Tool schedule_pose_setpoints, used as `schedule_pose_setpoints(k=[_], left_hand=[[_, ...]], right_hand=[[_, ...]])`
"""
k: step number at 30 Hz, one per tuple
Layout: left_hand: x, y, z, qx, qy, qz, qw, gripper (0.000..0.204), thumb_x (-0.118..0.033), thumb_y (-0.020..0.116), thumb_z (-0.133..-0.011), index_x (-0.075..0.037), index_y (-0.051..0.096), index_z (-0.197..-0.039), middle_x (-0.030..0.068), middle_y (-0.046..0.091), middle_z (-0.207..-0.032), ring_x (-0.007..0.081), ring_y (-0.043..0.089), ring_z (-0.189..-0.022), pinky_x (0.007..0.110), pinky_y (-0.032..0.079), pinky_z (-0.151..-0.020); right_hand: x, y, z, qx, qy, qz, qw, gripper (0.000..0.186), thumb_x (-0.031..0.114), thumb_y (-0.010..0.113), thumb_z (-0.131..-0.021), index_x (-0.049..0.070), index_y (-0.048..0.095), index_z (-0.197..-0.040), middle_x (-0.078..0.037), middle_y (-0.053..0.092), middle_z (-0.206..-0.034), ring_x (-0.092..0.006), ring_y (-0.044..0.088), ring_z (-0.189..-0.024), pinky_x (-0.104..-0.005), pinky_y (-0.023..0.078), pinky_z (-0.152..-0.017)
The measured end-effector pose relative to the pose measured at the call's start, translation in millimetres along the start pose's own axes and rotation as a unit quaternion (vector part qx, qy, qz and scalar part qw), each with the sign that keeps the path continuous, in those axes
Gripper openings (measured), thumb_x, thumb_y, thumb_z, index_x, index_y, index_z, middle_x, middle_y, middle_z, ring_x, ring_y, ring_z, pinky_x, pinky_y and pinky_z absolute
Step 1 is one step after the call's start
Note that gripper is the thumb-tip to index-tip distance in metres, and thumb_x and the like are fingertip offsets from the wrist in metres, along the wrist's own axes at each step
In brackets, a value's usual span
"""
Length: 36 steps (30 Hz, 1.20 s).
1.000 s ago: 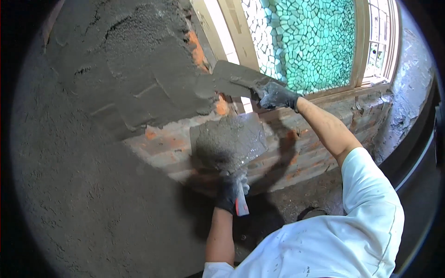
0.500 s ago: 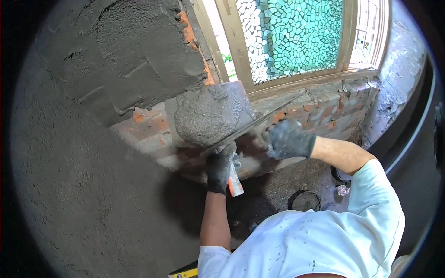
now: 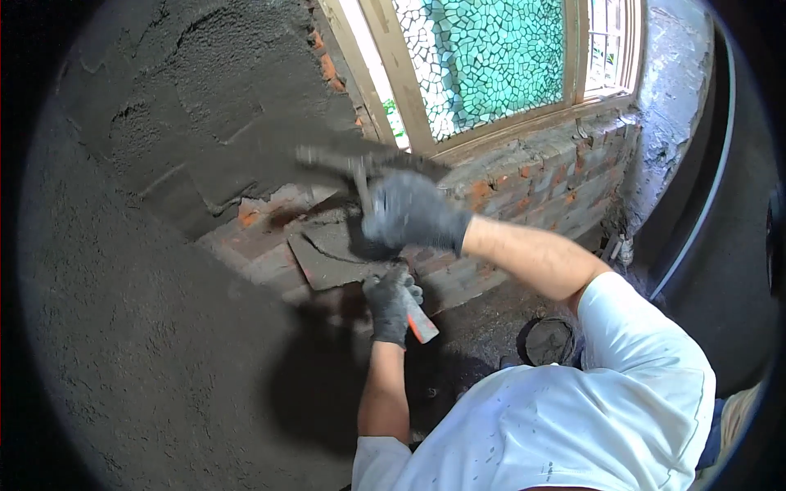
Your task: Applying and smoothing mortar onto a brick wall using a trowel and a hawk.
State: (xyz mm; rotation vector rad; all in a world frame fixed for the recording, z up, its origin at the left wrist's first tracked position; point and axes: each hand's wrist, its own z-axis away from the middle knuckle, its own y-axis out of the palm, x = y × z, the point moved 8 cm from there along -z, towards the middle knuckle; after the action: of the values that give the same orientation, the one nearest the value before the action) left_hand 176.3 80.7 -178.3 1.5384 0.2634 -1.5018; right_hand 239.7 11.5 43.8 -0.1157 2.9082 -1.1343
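Observation:
My left hand (image 3: 389, 304) is closed round the grey and orange handle of a flat mortar hawk (image 3: 315, 270). The hawk is held tilted in front of the low brick wall, with some wet grey mortar on its face. Above it, my right hand (image 3: 413, 213) grips the handle of a plastering trowel (image 3: 360, 159). The trowel's long blade, smeared by motion, is up by the lower edge of the plastered wall and the window corner. Both hands wear dark gloves. My right hand and forearm hide part of the hawk and of the brickwork behind.
Rough grey plaster (image 3: 221, 98) covers the wall at the upper left. Bare brickwork (image 3: 532, 184) runs beneath a wooden-framed window (image 3: 499, 65) with green patterned glass. A round bucket (image 3: 548, 340) stands on the floor by my right side. A pale pipe-like strip (image 3: 712, 188) curves along the right.
My right hand has swung left and up with the trowel. The big mortar heap on the hawk has shrunk to a thinner remainder, and the hawk sits lower. The view has shifted slightly.

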Motion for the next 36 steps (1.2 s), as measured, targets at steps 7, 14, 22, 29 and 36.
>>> schedule_pose_setpoints(k=[7,14,22,29,36], left_hand=[[-23,-40,17,-0.013,0.000,-0.007,1.000,0.016,-0.015,0.069,-0.078,-0.009,0.055,-0.081,0.0010,0.049,-0.059,0.0134,0.046,-0.041,0.028,0.039,-0.038],[-47,-2,16,0.022,0.048,-0.192,0.980,0.018,-0.018,0.070,-0.079,-0.008,0.056,-0.072,0.0006,0.050,-0.058,0.0112,0.046,-0.043,0.027,0.039,-0.039],[53,63,35,0.083,-0.077,-0.133,0.985,0.015,-0.017,0.065,-0.083,-0.007,0.056,-0.074,0.0001,0.049,-0.057,0.0112,0.046,-0.044,0.028,0.036,-0.037],[126,63,14,0.125,-0.222,0.150,0.955,0.012,-0.018,0.060,-0.085,-0.006,0.058,-0.090,-0.0032,0.047,-0.058,0.0109,0.042,-0.042,0.025,0.035,-0.039],[82,54,-1,0.000,-0.152,0.142,0.978,0.013,-0.018,0.058,-0.084,-0.008,0.056,-0.091,-0.0043,0.045,-0.060,0.0109,0.043,-0.047,0.026,0.038,-0.045]], right_hand=[[-56,-35,1,0.076,0.135,0.006,0.988,0.020,0.027,0.059,-0.070,0.007,0.058,-0.072,-0.013,0.058,-0.061,-0.0307,0.060,-0.061,-0.0408,0.050,-0.060],[-49,-33,8,0.226,0.035,0.102,0.968,0.015,0.021,0.059,-0.071,0.007,0.065,-0.073,-0.015,0.062,-0.066,-0.0308,0.064,-0.066,-0.0411,0.049,-0.063],[-97,-62,10,-0.218,-0.174,0.202,0.939,0.017,0.027,0.061,-0.064,0.011,0.061,-0.068,-0.006,0.055,-0.061,-0.0235,0.053,-0.052,-0.0378,0.039,-0.046],[-146,-12,-54,-0.091,-0.097,-0.342,0.930,0.018,0.020,0.062,-0.072,0.005,0.064,-0.081,-0.010,0.060,-0.069,-0.0186,0.060,-0.063,-0.0300,0.049,-0.055],[-216,36,-111,0.050,-0.167,-0.562,0.809,0.023,0.018,0.051,-0.080,0.001,0.065,-0.072,-0.011,0.067,-0.079,-0.0217,0.062,-0.078,-0.0408,0.022,-0.110]])
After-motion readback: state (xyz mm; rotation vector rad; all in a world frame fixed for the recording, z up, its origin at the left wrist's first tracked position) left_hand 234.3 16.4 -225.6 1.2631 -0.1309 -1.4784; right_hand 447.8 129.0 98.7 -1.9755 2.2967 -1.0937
